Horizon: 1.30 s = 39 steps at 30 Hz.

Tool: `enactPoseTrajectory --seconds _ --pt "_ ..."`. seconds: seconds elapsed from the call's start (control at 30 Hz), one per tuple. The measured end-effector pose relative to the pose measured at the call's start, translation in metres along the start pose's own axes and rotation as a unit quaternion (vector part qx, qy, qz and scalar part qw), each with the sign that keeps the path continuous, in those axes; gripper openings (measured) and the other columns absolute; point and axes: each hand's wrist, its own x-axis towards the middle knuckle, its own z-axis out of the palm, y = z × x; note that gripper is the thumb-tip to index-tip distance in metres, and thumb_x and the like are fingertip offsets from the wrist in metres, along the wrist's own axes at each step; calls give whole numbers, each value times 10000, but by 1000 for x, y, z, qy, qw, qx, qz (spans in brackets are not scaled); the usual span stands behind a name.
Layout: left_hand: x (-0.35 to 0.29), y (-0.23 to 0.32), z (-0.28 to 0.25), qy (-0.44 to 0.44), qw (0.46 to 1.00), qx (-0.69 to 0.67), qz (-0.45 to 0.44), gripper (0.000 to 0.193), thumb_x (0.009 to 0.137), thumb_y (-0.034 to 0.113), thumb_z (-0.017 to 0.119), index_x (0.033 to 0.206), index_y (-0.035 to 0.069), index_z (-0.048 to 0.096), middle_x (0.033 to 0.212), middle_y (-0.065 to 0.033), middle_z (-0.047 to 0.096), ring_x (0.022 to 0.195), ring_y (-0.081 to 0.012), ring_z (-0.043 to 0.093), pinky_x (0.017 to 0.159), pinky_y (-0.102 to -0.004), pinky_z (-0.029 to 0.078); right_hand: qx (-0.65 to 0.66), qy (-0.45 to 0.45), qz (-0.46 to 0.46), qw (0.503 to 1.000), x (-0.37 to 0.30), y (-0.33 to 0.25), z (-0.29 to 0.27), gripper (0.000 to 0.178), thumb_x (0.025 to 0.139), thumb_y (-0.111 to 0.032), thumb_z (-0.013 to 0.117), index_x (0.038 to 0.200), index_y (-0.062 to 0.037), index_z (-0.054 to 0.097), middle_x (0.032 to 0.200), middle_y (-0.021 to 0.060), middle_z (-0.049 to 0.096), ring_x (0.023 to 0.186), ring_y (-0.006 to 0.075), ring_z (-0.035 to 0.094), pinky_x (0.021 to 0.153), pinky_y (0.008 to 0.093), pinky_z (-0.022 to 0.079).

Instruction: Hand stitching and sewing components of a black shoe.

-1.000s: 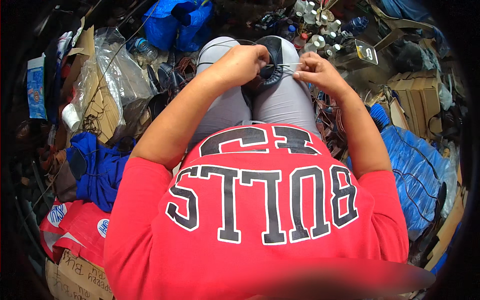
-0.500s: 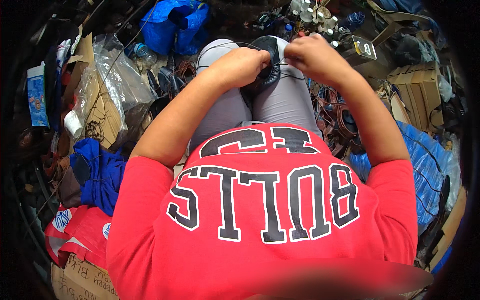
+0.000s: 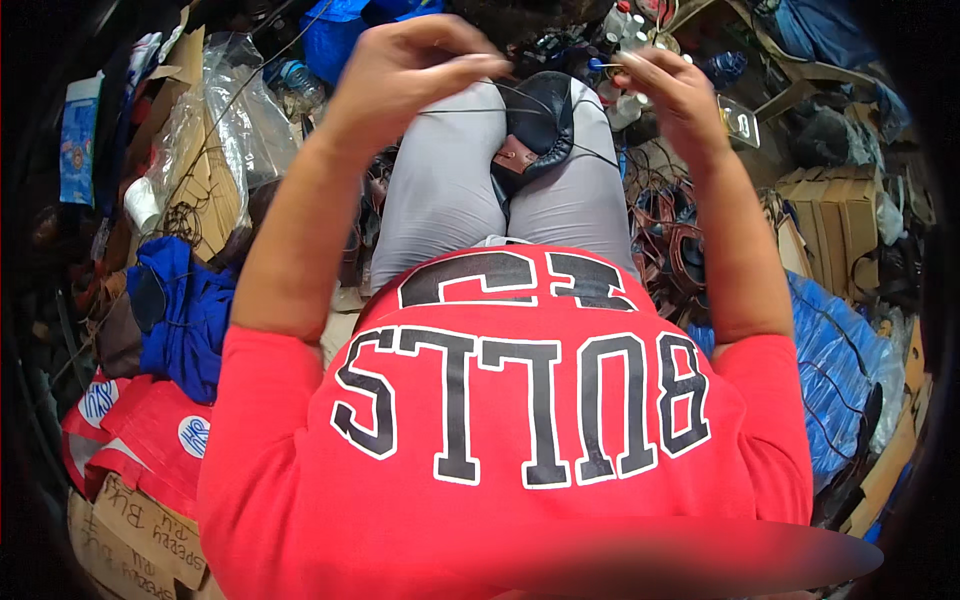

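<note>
A dark leather shoe (image 3: pixel 548 112) with a reddish-brown part rests between my grey-trousered knees. My left hand (image 3: pixel 425 65) is raised above the left knee, blurred by motion, thumb and forefinger closed on a thin dark cord (image 3: pixel 545 100). The cord loops over the shoe and trails across both thighs. My right hand (image 3: pixel 675 90) is up beyond the right knee, apart from the shoe, its fingers pinched together. A thin light sliver with a blue tip shows at those fingertips; whether it is held or lies behind is unclear.
White bottles (image 3: pixel 628 108) stand beyond the right knee. Brown leather pieces (image 3: pixel 690 250) and folded cardboard (image 3: pixel 825 215) lie to the right, near a blue plastic-wrapped bundle (image 3: pixel 825 350). On the left are clear plastic bags (image 3: pixel 250 120), blue cloth (image 3: pixel 185 320) and a red bag (image 3: pixel 150 430).
Both hands have lifted off the shoe and spread apart, the left up and to the left, the right outward. The cord now loops loosely above the shoe, which shows more fully.
</note>
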Motion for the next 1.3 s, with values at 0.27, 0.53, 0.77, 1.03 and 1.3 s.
enactPoseTrajectory --seconds 0.27,0.53,0.77,1.03,1.3 --pt "-41 -24 47 -151 979 -20 -138 150 899 175 560 880 30 591 778 -27 604 719 -139 581 651 -277 465 -25 -239 63 969 -28 5 20 340 920 -342 526 959 -27 648 616 14 552 575 82 503 549 223 408" --pt "-136 53 -259 252 826 495 -96 232 838 157 583 1039 74 665 947 -115 656 850 -197 614 779 -252 461 -517 134 109 838 -144 40 -240 293 866 -316 563 1063 -115 644 953 118 661 850 208 616 766 284 446" --pt "-148 85 -267 390 662 588 -252 381 828 393 575 1138 180 633 1021 -82 669 878 -179 623 794 -306 454 -711 90 374 588 -209 29 -330 404 781 -295 563 1157 -154 610 1080 180 612 1011 329 582 869 386 441" --pt "-50 -67 31 -43 949 309 38 546 773 96 677 1286 143 495 1046 -149 627 943 -269 607 843 -319 459 -145 -113 132 974 -69 62 -16 340 854 -255 630 1131 -65 577 772 -17 521 723 84 447 665 241 395" --pt "-80 -71 -61 79 947 201 -237 212 862 215 594 807 12 621 712 9 570 691 -80 483 647 -236 388 -54 -13 226 973 -73 49 -67 239 838 -272 607 684 -147 474 622 -90 334 533 31 288 485 214 223"
